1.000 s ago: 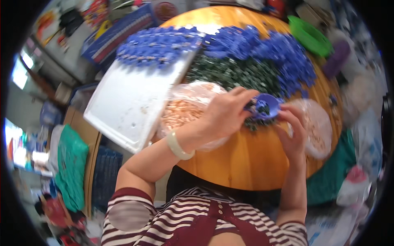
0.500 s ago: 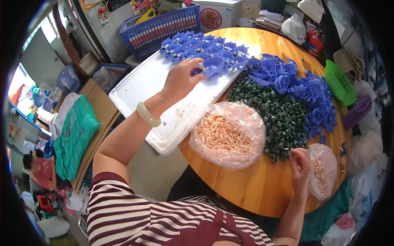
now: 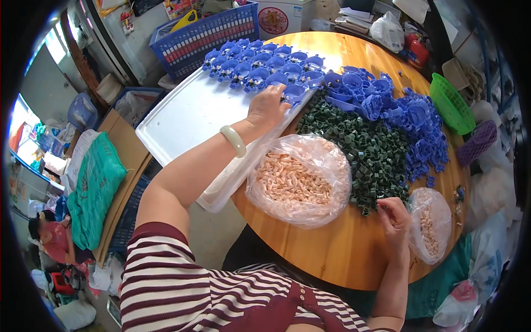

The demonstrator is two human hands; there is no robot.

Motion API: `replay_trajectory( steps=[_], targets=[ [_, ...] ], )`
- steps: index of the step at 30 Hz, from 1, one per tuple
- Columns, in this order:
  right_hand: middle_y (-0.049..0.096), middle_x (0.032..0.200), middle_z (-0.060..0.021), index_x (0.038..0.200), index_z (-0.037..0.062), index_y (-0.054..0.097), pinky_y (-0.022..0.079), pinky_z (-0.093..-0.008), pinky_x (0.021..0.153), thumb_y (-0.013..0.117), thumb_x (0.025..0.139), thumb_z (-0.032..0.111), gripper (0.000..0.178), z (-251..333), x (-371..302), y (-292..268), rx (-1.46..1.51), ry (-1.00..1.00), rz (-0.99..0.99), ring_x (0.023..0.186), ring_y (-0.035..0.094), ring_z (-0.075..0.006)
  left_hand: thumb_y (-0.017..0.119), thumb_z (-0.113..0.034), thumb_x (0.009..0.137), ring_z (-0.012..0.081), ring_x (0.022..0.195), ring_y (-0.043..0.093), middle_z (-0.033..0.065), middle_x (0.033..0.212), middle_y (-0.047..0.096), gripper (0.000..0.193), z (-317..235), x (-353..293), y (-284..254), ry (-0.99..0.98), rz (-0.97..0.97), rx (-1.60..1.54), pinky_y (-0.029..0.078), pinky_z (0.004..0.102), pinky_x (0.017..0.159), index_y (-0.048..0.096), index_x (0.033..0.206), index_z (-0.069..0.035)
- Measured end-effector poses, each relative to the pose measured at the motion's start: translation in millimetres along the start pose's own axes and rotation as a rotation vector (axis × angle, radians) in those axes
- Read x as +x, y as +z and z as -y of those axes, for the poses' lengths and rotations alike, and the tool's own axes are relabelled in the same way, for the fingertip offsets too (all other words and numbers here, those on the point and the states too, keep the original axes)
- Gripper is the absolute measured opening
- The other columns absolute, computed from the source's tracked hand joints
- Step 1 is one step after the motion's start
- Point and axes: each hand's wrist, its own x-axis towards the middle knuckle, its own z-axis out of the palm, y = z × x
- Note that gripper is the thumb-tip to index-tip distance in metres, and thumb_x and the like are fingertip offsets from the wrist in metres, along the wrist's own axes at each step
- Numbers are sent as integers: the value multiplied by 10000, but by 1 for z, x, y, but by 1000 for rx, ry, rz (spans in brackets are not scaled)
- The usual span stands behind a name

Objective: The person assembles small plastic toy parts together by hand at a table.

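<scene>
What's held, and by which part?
The left hand grips a blue cup-shaped piece by its left side; whether the right hand holds anything is unclear.

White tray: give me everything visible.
The tray is white and rectangular, with rounded corners and a raised rim; it looks like foam or plastic. It lies slanted across the view, much of it jutting past the table's left edge. Rows of blue cups stand on its far part. The left hand grips another cup at its right edge; the forearm hides part of it.
</scene>
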Motion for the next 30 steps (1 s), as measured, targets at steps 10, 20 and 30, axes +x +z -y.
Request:
replay_trajectory(
  steps=[10, 20, 30],
  targets=[
    [573, 899, -52, 958, 18, 619, 432, -208, 618, 589, 814, -55, 164, 12, -3, -4, -31, -14, 30, 763, 560, -125, 647, -277, 805, 328, 988, 569, 164, 1094, 566, 486, -9, -1, 3, -44, 85, 123, 471, 390, 827, 498, 1196, -32],
    [581, 874, -54, 952, 26, 627, 455, -221, 617, 602, 803, -66, 177, 12, -2, -4, -45, -51, 58, 742, 578, -136, 645, -162, 767, 295, 898, 572, 102, 925, 588, 252, -68, 46, 5, 415, -7, 172, 462, 399, 758, 604, 1001, -75],
    [593, 853, -64, 948, 44, 633, 455, -252, 594, 619, 806, -4, 151, 2, -5, -6, -41, -42, 67, 720, 586, -173, 551, -128, 797, 305, 891, 629, 130, 952, 650, 186, -109, 84, 76, 309, 332, 75, 500, 377, 786, 687, 922, -112]
  ],
)
